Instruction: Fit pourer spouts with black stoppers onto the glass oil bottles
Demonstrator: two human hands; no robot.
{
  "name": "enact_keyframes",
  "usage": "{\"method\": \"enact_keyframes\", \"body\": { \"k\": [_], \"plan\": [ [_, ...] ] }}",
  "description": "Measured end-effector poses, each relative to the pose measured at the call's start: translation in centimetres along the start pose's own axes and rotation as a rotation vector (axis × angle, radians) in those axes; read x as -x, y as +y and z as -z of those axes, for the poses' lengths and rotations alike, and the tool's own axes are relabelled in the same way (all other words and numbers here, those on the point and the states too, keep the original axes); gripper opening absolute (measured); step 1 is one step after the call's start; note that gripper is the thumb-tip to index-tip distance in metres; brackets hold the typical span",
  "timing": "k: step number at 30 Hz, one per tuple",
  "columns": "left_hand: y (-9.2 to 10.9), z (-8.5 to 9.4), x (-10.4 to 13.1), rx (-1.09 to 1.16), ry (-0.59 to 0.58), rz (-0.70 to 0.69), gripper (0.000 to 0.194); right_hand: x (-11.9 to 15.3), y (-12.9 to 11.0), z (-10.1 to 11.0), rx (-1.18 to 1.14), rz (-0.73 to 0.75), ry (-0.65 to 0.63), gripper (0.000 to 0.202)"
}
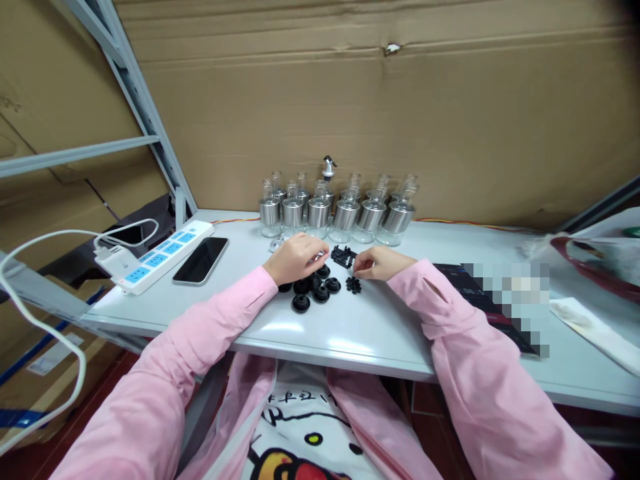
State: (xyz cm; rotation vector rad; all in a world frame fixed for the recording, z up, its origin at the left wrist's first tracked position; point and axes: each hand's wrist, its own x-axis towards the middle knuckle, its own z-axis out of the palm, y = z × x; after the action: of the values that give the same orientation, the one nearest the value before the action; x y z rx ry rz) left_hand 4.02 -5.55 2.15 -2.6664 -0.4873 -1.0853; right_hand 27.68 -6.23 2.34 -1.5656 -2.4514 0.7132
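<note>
My left hand [297, 257] is closed, its fingertips pinched round a small pale piece, mostly hidden, whose kind I cannot make out. Just below it lie several black round stopper-like parts [320, 287]. My right hand [379, 263] has thumb and forefinger pressed together beside a heap of thin black plastic pieces [343, 256]; anything between those fingertips is too small to tell. A cluster of tiny black parts [353, 285] rests under the right fingertips. Behind both hands stand rows of glass bottles with metal sleeves [319, 212], one topped by a pourer spout [329, 168].
A white power strip [167, 257] with a plugged-in cable and a phone [201, 260] lie on the left of the grey table [240, 267]. On the right are a dark flat package [493, 303], partly pixelated, and a white strip [595, 333]. Cardboard [380, 113] walls the back.
</note>
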Motion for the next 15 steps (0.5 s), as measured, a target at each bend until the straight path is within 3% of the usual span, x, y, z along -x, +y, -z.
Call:
{"method": "enact_keyframes", "body": {
  "k": [7, 15],
  "plan": [
    [0.0, -0.1, 0.0, -0.009, 0.028, -0.046, 0.013, 0.5, -0.9, -0.3, -0.168, -0.183, -0.060, 0.023],
    [0.0, -0.1, 0.0, -0.026, 0.013, -0.046, 0.014, 0.6, -1.9, -0.6, -0.339, -0.266, -0.089, 0.025]
  ]
}}
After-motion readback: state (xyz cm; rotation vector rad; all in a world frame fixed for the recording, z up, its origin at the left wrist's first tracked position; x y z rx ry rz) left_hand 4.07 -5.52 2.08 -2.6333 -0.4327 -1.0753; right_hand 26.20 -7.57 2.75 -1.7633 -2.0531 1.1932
